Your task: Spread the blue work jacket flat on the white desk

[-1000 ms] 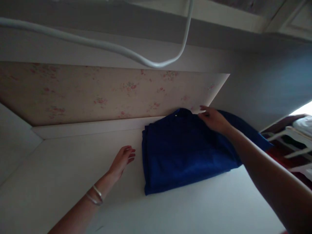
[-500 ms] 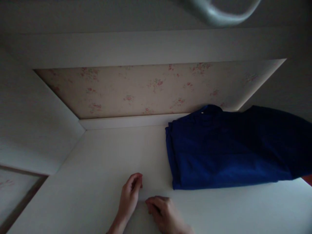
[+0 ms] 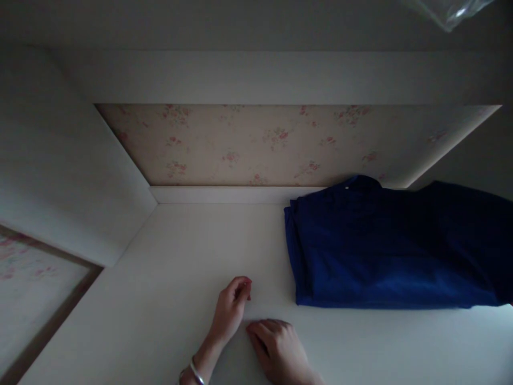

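Resting: both hands lay on the white shelf [image 3: 168,278], in front of the folded dark-blue cloth garment [image 3: 385,251].
Left hand [image 3: 232,307]: fingers curled loosely, holding nothing.
Right hand [image 3: 276,350]: flat, fingers together, empty.
Garment position: against the floral back panel [image 3: 256,144], right of the hands, near but apart.
Handling: judged soft, light, limp; best lifted from under the folded edge.

Cloth on a smooth shelf

The folded dark blue cloth garment [image 3: 385,251] looks soft and matt; the white shelf [image 3: 192,256] smooth, faintly satin.
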### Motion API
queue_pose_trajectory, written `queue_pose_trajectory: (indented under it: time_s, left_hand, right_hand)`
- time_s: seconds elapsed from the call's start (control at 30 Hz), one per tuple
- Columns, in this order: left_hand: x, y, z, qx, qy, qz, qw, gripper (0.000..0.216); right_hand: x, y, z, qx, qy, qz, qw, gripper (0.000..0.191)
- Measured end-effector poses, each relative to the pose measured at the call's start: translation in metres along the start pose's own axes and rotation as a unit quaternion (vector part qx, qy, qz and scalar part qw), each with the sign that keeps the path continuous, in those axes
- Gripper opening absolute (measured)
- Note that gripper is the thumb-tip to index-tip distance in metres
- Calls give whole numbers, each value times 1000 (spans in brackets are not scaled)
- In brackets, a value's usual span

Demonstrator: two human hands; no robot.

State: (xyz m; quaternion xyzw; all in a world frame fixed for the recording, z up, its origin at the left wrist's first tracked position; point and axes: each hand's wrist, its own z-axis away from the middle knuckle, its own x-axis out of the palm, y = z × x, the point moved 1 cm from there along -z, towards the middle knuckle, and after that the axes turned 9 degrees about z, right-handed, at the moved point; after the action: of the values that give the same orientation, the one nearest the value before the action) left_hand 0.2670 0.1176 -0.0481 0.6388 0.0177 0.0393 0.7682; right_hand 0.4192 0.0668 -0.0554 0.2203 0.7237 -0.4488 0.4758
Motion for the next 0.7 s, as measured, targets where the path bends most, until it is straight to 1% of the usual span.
queue_pose_trajectory:
  time_s: [0.23,0.47,0.7]
  left_hand:
    - [-3,1,0,-8,4,13,1000,37]
    - [-1,-1,3,8,-11,-10,1000,35]
    - [-1,-1,2,17,-8,-24,1000,36]
  right_hand:
    - [3,0,3,-33,14,10,999,11]
    - [4,-2,4,-25,1,16,1000,12]
    - [3,-2,3,-28,-5,24,999,10]
